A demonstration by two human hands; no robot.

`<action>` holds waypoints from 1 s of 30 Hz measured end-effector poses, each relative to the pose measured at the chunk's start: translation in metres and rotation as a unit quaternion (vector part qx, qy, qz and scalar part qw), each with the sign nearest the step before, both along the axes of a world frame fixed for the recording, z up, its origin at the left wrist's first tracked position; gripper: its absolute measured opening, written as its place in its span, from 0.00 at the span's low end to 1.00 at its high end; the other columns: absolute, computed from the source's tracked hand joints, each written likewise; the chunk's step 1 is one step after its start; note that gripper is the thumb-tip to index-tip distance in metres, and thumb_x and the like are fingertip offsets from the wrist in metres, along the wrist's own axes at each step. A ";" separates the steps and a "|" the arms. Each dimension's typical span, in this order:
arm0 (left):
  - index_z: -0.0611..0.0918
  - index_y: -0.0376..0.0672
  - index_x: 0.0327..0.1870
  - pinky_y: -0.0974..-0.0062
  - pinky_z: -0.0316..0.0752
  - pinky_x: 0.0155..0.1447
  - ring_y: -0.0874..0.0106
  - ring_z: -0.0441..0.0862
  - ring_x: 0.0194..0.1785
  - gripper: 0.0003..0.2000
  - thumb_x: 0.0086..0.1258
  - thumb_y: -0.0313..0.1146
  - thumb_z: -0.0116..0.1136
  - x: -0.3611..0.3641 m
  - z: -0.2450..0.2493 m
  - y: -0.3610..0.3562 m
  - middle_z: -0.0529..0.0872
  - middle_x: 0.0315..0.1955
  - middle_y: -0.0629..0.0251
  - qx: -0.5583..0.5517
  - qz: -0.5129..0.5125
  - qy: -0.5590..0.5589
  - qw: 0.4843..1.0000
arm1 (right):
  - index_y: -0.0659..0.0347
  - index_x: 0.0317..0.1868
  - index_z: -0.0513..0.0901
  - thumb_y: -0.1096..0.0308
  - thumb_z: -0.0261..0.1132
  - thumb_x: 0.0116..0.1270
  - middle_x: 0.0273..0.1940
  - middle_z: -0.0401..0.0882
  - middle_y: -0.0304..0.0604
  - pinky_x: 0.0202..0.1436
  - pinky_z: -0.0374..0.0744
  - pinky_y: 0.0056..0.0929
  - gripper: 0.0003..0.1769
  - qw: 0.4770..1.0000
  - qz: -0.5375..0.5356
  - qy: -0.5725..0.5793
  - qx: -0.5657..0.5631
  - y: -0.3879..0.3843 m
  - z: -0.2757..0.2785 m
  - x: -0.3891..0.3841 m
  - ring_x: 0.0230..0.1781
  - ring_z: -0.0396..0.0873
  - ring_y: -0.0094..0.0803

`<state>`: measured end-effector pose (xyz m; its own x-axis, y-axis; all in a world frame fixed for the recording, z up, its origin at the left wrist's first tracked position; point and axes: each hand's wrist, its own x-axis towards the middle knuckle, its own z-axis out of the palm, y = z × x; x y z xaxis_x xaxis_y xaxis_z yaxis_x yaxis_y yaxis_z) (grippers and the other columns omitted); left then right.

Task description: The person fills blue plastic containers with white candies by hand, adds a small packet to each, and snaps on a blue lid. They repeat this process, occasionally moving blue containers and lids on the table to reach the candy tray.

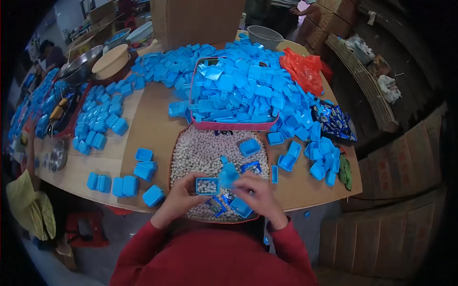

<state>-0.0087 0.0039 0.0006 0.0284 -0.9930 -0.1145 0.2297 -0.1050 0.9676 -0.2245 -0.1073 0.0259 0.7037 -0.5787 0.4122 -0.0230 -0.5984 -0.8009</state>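
Note:
My left hand (181, 198) grips a small blue plastic box (207, 192) by its left side; the box is upright and holds small white balls. Beside it, my right hand (257, 193) pinches a blue plastic lid (229, 174) with a tab on its far end. The lid is tilted, a little above and to the right of the box, and slightly blurred. Both hands are over a wide tray of white balls (191, 152). Another blue box (249, 147), a printed blue packet (251, 167) and a further blue box (241, 208) lie on the balls.
A pink-rimmed tray (234, 126) heaped with blue lids stands behind the balls. Closed blue boxes (125, 186) stand in groups at left. At right lie a red plastic bag (301, 71), loose blue boxes (289, 156) and a pile of blue packets (332, 120). Cardboard cartons (386, 224) stand beyond the table.

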 end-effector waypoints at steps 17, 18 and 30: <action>0.74 0.36 0.60 0.77 0.77 0.54 0.78 0.80 0.51 0.25 0.60 0.18 0.63 -0.002 -0.006 0.012 0.82 0.49 0.65 -0.094 0.033 -0.038 0.994 | 0.60 0.37 0.80 0.77 0.66 0.54 0.32 0.77 0.41 0.30 0.75 0.33 0.10 0.959 0.009 0.038 -0.281 0.034 -0.009 0.041 0.30 0.77 0.37; 0.73 0.36 0.60 0.77 0.77 0.55 0.78 0.79 0.51 0.25 0.60 0.18 0.63 -0.001 -0.005 0.012 0.82 0.48 0.64 -0.099 0.017 -0.026 0.995 | 0.60 0.37 0.80 0.77 0.66 0.54 0.32 0.77 0.41 0.30 0.75 0.33 0.10 0.957 0.005 0.042 -0.286 0.034 -0.009 0.039 0.30 0.77 0.37; 0.78 0.34 0.54 0.80 0.73 0.53 0.80 0.77 0.49 0.16 0.66 0.21 0.49 0.005 0.001 0.012 0.82 0.46 0.66 -0.080 0.063 -0.063 0.993 | 0.63 0.44 0.80 0.73 0.74 0.55 0.42 0.79 0.43 0.36 0.78 0.29 0.16 0.995 -0.047 -0.024 0.084 0.030 -0.016 0.044 0.34 0.78 0.28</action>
<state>-0.0037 0.0163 0.0020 0.1582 -0.9858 0.0568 0.1081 0.0744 0.9914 -0.1809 -0.0770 0.0100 0.6254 -0.7037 0.3371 -0.0305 -0.4538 -0.8906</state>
